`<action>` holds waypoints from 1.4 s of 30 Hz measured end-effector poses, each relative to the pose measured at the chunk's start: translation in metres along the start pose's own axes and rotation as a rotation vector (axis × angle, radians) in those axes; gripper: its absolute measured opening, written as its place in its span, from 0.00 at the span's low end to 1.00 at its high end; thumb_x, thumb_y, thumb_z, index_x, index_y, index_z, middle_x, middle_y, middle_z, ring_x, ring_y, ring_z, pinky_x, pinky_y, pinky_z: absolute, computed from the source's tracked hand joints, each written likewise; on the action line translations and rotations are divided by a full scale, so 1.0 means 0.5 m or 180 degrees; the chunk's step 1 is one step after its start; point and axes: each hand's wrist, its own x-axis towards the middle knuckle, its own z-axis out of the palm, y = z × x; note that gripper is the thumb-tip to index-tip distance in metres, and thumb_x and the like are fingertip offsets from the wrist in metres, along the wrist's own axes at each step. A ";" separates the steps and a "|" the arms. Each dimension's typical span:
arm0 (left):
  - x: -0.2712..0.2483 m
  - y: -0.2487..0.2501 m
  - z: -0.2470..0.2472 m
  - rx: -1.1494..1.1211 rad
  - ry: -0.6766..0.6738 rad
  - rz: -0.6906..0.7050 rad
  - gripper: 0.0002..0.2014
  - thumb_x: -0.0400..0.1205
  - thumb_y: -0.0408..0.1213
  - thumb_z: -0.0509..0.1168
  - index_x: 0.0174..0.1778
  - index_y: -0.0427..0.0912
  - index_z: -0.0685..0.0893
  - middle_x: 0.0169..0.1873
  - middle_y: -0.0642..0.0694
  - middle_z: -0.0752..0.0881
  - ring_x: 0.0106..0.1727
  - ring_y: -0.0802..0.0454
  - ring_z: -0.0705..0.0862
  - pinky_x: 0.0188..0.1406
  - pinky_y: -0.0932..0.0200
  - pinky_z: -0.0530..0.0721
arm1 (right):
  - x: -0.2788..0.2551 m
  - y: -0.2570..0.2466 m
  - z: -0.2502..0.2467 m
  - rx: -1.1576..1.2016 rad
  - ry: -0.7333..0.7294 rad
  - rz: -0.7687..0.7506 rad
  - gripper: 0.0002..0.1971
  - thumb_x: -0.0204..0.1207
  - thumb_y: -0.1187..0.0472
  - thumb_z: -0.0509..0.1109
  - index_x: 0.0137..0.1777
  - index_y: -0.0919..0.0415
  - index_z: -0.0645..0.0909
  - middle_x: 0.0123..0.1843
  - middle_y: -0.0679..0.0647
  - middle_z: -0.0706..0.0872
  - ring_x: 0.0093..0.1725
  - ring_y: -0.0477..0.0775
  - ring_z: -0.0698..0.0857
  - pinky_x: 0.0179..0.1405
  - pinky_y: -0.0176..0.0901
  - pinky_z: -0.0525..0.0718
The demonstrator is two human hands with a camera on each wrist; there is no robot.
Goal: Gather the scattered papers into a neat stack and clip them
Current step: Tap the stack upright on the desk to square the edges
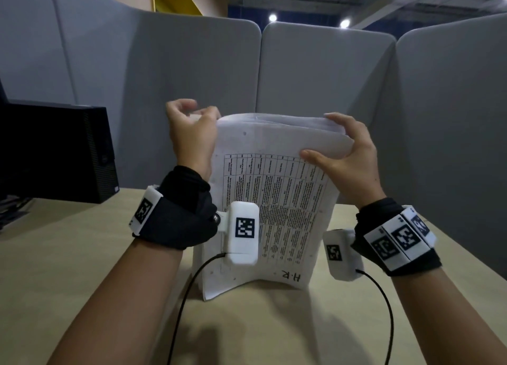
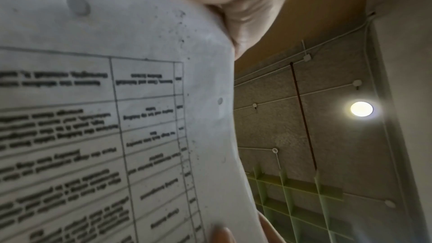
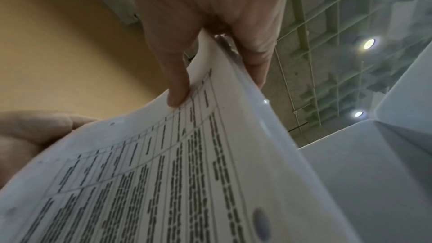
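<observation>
A stack of printed papers [image 1: 274, 200] stands upright on its lower edge on the wooden table [image 1: 274, 326], its top bowed toward me. The front sheet shows a table of text and "H.R". My left hand [image 1: 192, 134] grips the stack's upper left edge with curled fingers, and its palm [image 2: 245, 6] lies against the paper [image 2: 93, 99]. My right hand [image 1: 343, 158] pinches the upper right corner, thumb on the front sheet and fingers over the top edge. The right wrist view shows that thumb [image 3: 177, 84] on the sheets [image 3: 187, 173]. No clip is in view.
A black computer tower [image 1: 68, 150] stands at the table's back left. Grey partition panels [image 1: 315, 76] wall in the desk behind and to the right. Black cables from the wrist cameras trail over the table near me.
</observation>
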 end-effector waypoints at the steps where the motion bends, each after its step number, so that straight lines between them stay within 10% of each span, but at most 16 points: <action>1: 0.003 0.000 -0.001 -0.0047 -0.0008 -0.0082 0.13 0.77 0.29 0.61 0.49 0.50 0.67 0.34 0.56 0.75 0.35 0.60 0.75 0.43 0.61 0.76 | 0.000 0.002 -0.001 0.0006 -0.0014 0.0005 0.28 0.62 0.56 0.81 0.61 0.48 0.75 0.61 0.47 0.73 0.63 0.52 0.76 0.58 0.54 0.85; 5: -0.007 0.002 -0.002 -0.0008 -0.0168 0.0206 0.14 0.79 0.31 0.60 0.55 0.53 0.68 0.38 0.56 0.78 0.41 0.61 0.78 0.48 0.64 0.77 | -0.003 0.011 0.003 0.0242 0.0067 -0.0070 0.31 0.62 0.57 0.81 0.64 0.43 0.71 0.61 0.44 0.73 0.64 0.55 0.78 0.57 0.58 0.85; 12: -0.011 -0.029 -0.019 0.0851 -0.0437 0.1017 0.09 0.76 0.43 0.71 0.32 0.57 0.79 0.57 0.52 0.80 0.57 0.63 0.78 0.51 0.87 0.70 | 0.000 0.014 0.007 0.0230 0.0037 -0.0239 0.35 0.62 0.60 0.80 0.66 0.39 0.69 0.66 0.44 0.71 0.66 0.52 0.75 0.61 0.58 0.83; 17: -0.008 -0.019 -0.028 0.1204 -0.1027 0.1341 0.04 0.75 0.44 0.72 0.40 0.50 0.86 0.60 0.52 0.81 0.60 0.62 0.78 0.56 0.82 0.70 | 0.013 0.020 0.001 -0.0394 -0.0087 -0.0365 0.31 0.66 0.59 0.78 0.70 0.50 0.75 0.74 0.54 0.70 0.67 0.45 0.70 0.62 0.28 0.76; 21: 0.003 -0.024 -0.042 0.1248 -0.0924 0.1603 0.09 0.71 0.41 0.75 0.41 0.52 0.81 0.59 0.52 0.79 0.57 0.68 0.77 0.60 0.80 0.70 | 0.017 0.021 0.002 -0.0245 0.0157 -0.0379 0.37 0.66 0.60 0.79 0.74 0.51 0.67 0.71 0.55 0.71 0.65 0.47 0.72 0.60 0.29 0.77; 26: 0.001 -0.036 -0.043 0.1067 -0.0985 0.1366 0.13 0.72 0.38 0.75 0.50 0.49 0.83 0.53 0.55 0.82 0.58 0.59 0.81 0.66 0.55 0.79 | 0.020 0.023 0.003 -0.0725 -0.0222 -0.0491 0.31 0.69 0.57 0.77 0.73 0.49 0.73 0.78 0.56 0.65 0.70 0.44 0.64 0.69 0.38 0.69; 38: 0.012 -0.043 -0.025 0.0020 -0.0346 0.0554 0.16 0.76 0.28 0.68 0.29 0.48 0.70 0.44 0.54 0.83 0.46 0.64 0.83 0.43 0.75 0.80 | 0.023 0.043 0.028 0.0686 0.0356 0.0461 0.35 0.68 0.58 0.77 0.75 0.54 0.67 0.59 0.53 0.80 0.47 0.44 0.85 0.43 0.40 0.89; 42: 0.033 -0.040 -0.031 -0.0093 -0.0251 0.0066 0.09 0.72 0.34 0.65 0.36 0.52 0.73 0.52 0.41 0.86 0.50 0.50 0.83 0.54 0.55 0.81 | 0.026 0.048 0.035 0.1745 -0.0296 0.1203 0.37 0.63 0.59 0.79 0.72 0.60 0.68 0.55 0.58 0.84 0.49 0.57 0.88 0.47 0.51 0.89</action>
